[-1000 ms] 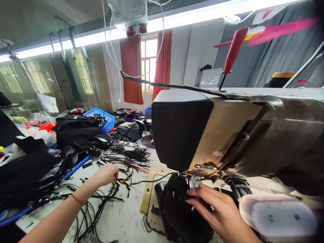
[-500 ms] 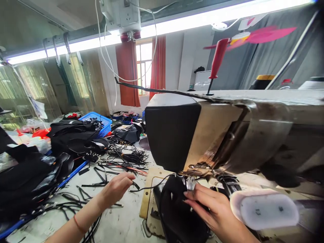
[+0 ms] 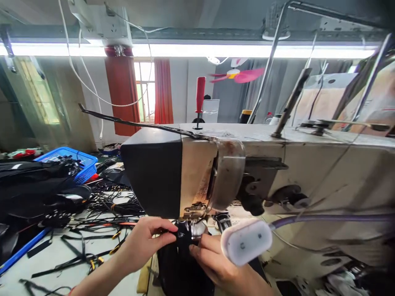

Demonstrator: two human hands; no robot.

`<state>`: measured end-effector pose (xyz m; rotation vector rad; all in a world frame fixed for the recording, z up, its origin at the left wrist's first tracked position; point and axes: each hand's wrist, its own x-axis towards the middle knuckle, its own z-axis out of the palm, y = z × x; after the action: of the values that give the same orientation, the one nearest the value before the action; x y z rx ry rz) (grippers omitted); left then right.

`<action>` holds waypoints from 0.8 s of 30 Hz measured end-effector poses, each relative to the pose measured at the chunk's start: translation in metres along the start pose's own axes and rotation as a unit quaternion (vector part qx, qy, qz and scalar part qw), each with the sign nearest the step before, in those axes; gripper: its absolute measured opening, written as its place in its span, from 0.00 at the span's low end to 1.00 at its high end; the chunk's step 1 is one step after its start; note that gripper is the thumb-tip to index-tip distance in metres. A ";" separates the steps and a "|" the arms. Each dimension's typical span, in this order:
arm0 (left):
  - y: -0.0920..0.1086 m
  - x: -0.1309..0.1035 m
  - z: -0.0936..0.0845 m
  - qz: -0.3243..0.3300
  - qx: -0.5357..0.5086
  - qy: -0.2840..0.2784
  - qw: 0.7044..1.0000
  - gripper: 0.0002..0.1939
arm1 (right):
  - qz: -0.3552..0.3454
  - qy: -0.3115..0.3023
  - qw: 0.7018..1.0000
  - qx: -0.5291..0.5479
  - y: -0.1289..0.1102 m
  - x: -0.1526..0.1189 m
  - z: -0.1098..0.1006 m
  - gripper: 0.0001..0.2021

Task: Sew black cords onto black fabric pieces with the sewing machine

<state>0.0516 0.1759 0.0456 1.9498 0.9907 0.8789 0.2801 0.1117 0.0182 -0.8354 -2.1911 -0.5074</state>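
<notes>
A black fabric piece (image 3: 185,269) lies under the head of the sewing machine (image 3: 151,176), its upper end at the needle area. My left hand (image 3: 148,240) reaches in from the left, thumb and forefinger pinched on the black material beside the presser foot. From the right, my right hand (image 3: 224,259) grips the same piece with bent fingers, close to a shiny metal part (image 3: 199,229) by the needle. The machine's lamp (image 3: 247,241) partly covers this hand. Whether the thin braided cord is between my left fingertips cannot be made out.
Loose black straps (image 3: 70,250) and a bundle of cords (image 3: 120,205) lie on the white table at left. Behind them are a blue basket (image 3: 88,168) and heaped black pieces (image 3: 33,181). A red-handled screwdriver (image 3: 200,94) stands upright on the machine.
My left hand has moved from the table on the left, near the cord's end, to the fabric by the needle. My right hand stays at the piece. The view has turned right.
</notes>
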 end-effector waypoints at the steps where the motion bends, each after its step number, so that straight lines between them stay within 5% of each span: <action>1: 0.004 0.004 0.003 -0.052 -0.006 -0.015 0.998 0.10 | 0.004 -0.003 1.000 -0.002 0.000 -0.002 -0.001 0.09; 3: 0.009 0.011 0.007 -0.123 -0.010 -0.041 0.992 0.14 | 0.024 0.004 1.000 0.015 0.001 -0.008 -0.003 0.09; 7: 0.012 0.021 0.011 -0.142 0.014 -0.061 0.988 0.15 | 0.074 0.060 0.993 0.065 0.010 -0.026 0.003 0.08; 11: 0.011 0.020 0.017 -0.170 0.033 -0.018 0.985 0.18 | 0.134 -0.022 0.990 0.020 0.022 -0.040 0.016 0.10; 16: 0.016 0.017 0.023 -0.142 0.038 0.006 0.989 0.21 | 0.160 -0.088 0.981 0.064 0.025 -0.035 0.020 0.13; 24: 0.018 0.018 0.028 -0.118 0.087 0.024 0.989 0.13 | 0.109 -0.033 0.993 0.012 0.017 -0.028 0.017 0.09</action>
<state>0.0887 0.1752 0.0515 1.9099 1.3341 0.7281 0.2985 0.1225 -0.0120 -1.0783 -2.1274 -0.3493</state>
